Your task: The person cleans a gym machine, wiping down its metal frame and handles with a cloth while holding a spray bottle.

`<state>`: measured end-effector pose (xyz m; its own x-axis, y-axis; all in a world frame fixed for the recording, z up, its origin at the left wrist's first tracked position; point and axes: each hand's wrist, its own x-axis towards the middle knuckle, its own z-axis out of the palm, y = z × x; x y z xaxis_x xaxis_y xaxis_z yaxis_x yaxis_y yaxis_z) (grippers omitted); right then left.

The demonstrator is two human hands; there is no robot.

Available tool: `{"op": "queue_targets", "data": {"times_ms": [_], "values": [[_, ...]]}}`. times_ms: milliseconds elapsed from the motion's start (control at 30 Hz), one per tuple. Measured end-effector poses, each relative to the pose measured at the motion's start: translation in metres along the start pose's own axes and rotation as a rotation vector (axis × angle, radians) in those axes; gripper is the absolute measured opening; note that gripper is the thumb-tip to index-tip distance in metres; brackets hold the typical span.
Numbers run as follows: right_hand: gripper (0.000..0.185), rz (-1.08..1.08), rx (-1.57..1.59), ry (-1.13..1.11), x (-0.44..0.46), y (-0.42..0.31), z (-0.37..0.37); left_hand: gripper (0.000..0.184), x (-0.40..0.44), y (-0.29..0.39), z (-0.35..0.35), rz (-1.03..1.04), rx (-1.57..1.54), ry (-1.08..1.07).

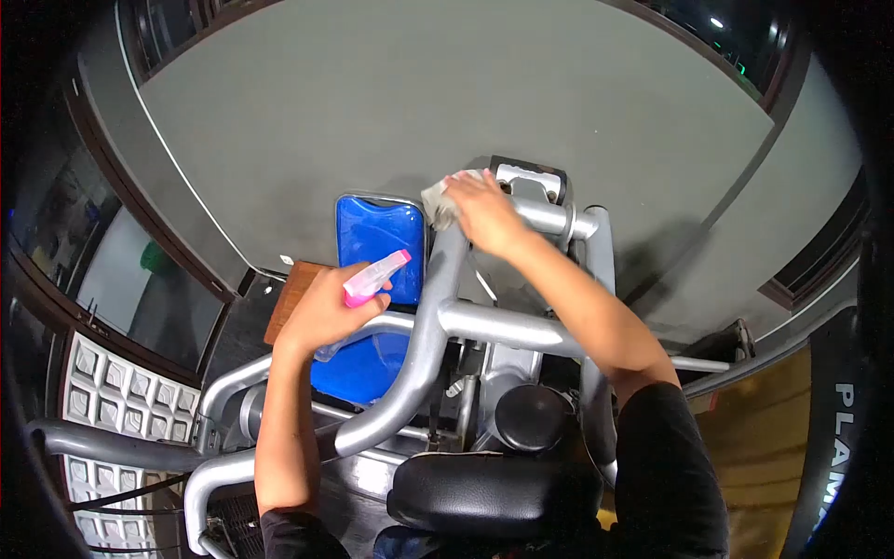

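In my left hand [326, 312] is a spray bottle [377, 278] with a pink and white trigger head, its clear body partly hidden below my fingers. My fingers are wrapped round its neck. My right hand [482, 212] presses a pale cloth [441, 203] against the top of the silver tube frame [451, 256] of a gym machine. Part of the cloth sticks out to the left of my fingers. Both hands are above the frame, the left one lower and nearer to me.
A blue chair [377, 233] stands behind the frame, near a brown wooden piece [291, 303]. Closer to me are a black padded seat [494, 489] and a round black pad [531, 416]. Silver handle bars [200, 494] reach out at left. A grey wall [372, 102] rises behind.
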<state>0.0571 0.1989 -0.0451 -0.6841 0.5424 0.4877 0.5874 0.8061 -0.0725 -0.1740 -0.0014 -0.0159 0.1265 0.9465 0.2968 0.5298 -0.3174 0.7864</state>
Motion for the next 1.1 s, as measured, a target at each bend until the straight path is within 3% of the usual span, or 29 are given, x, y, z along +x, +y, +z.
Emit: {"op": "queue_targets", "data": {"times_ms": [67,133,200,333,400,467,567,600,667,700,800,900,1033,1100], "values": [[0.046,-0.07,0.197,-0.033,-0.02,-0.027,0.005,0.021,-0.001,0.003,0.001,-0.031,0.007,-0.004],[0.042,-0.186,0.333,-0.289,-0.04,-0.058,-0.018,0.021,-0.001,0.012,-0.003,-0.119,0.054,-0.039],[0.039,-0.249,0.513,-0.376,-0.067,-0.085,-0.035,0.022,-0.001,0.016,-0.003,-0.163,0.024,-0.059],[0.042,-0.385,0.649,-0.473,-0.093,-0.099,-0.067,0.019,-0.002,0.015,-0.002,-0.111,0.046,-0.039],[0.044,-0.489,0.556,-0.398,-0.086,-0.085,-0.061,0.02,-0.003,0.013,0.0,-0.071,0.053,-0.041],[0.04,-0.462,0.471,-0.342,-0.075,-0.086,-0.052,0.022,-0.001,0.01,-0.003,-0.115,0.119,-0.049],[0.034,-0.328,0.161,-0.09,-0.055,-0.091,-0.026,0.026,-0.001,0.007,-0.003,-0.127,0.187,-0.036],[0.034,-0.328,0.162,-0.088,-0.056,-0.09,-0.023,0.028,-0.001,0.007,-0.003,-0.094,0.19,-0.007],[0.036,-0.379,0.213,-0.463,-0.053,-0.1,-0.036,0.029,-0.002,0.006,-0.001,-0.096,0.14,-0.002],[0.037,-0.539,0.3,-0.306,-0.068,-0.102,-0.038,0.03,-0.002,0.004,-0.001,-0.094,0.089,0.001],[0.038,-0.448,0.54,-0.343,-0.09,-0.083,-0.06,0.028,-0.002,0.01,-0.003,-0.135,0.183,-0.025],[0.044,-0.428,0.337,-0.425,-0.138,-0.039,-0.095,0.028,-0.003,0.01,0.0,-0.087,0.149,-0.046],[0.041,-0.372,-0.006,-0.584,-0.2,-0.032,-0.162,0.027,-0.004,0.016,0.006,-0.012,0.131,-0.09],[0.04,-0.376,-0.188,-0.422,-0.225,-0.027,-0.171,0.027,-0.002,0.021,0.011,0.011,0.12,-0.122]]}}
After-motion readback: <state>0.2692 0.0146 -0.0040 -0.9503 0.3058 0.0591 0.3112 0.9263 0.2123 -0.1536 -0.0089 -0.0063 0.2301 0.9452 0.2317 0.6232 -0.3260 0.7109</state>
